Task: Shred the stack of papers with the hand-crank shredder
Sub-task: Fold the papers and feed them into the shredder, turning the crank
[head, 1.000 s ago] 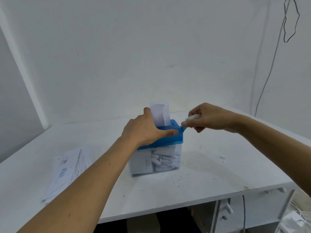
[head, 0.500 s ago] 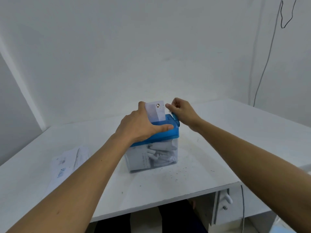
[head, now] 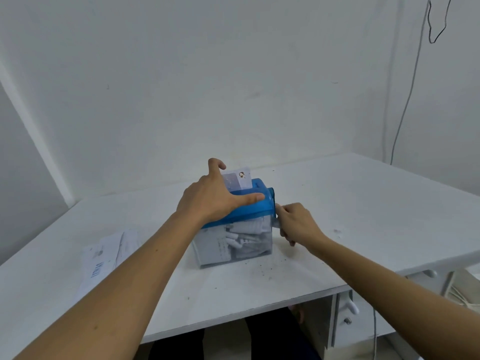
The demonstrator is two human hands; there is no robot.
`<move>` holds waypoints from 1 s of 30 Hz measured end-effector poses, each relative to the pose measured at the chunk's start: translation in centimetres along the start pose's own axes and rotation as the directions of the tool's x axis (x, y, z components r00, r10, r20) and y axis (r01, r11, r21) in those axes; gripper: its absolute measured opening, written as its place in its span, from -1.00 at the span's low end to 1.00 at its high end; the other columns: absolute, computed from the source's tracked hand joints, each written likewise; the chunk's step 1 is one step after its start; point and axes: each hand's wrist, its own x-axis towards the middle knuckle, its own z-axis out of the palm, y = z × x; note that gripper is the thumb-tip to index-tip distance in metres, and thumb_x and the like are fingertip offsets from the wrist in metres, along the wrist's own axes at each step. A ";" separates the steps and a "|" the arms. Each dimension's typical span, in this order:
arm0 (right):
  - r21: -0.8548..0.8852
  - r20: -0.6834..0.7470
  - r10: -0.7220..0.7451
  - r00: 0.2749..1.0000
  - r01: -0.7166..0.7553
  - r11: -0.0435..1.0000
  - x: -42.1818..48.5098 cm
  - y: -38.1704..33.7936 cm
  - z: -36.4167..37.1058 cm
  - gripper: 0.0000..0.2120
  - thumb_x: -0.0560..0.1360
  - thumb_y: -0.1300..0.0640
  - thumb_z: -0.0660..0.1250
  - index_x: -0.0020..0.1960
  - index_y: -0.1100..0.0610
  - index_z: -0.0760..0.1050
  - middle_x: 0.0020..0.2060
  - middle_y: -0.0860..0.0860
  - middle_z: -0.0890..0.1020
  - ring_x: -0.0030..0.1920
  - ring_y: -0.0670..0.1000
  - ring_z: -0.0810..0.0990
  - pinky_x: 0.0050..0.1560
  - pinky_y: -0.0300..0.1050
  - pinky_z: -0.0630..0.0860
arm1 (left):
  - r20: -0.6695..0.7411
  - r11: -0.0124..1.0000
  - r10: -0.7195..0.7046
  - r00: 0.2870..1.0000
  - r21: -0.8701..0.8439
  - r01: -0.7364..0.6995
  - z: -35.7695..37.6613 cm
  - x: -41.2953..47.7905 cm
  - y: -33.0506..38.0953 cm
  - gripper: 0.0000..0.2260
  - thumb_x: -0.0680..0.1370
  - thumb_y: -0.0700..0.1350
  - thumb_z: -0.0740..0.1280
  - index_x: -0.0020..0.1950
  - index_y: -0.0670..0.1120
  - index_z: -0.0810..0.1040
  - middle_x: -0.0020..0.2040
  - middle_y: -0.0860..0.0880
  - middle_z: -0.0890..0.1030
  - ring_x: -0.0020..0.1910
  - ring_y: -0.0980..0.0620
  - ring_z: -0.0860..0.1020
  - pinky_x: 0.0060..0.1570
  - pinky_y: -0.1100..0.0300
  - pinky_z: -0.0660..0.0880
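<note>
Swung lower since before, gripping crank with right hand; pressing light, likely tippy shredder under spread left hand.

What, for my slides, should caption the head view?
Left hand steadies the blue shredder, right hand grips its crank, paper stands in the slot.

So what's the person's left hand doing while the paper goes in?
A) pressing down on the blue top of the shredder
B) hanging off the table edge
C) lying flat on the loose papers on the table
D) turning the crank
A: the left hand rests on the blue shredder lid beside the sheet standing in the slot, while the right hand holds the crank at the side.
</note>
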 end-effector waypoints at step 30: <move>0.015 -0.149 -0.025 0.989 0.027 1.000 5.8 -2.1 0.4 -0.52 0.63 0.00 0.29 -0.39 0.22 0.45 -0.40 0.14 0.62 -0.56 -0.04 0.49 -0.60 -0.30 0.34 | -0.013 0.995 0.092 0.996 -0.037 -0.092 0.6 0.9 -0.7 -0.14 0.20 0.62 0.30 0.29 0.09 0.30 0.14 0.17 0.53 0.01 0.07 0.56 -0.12 0.13 0.43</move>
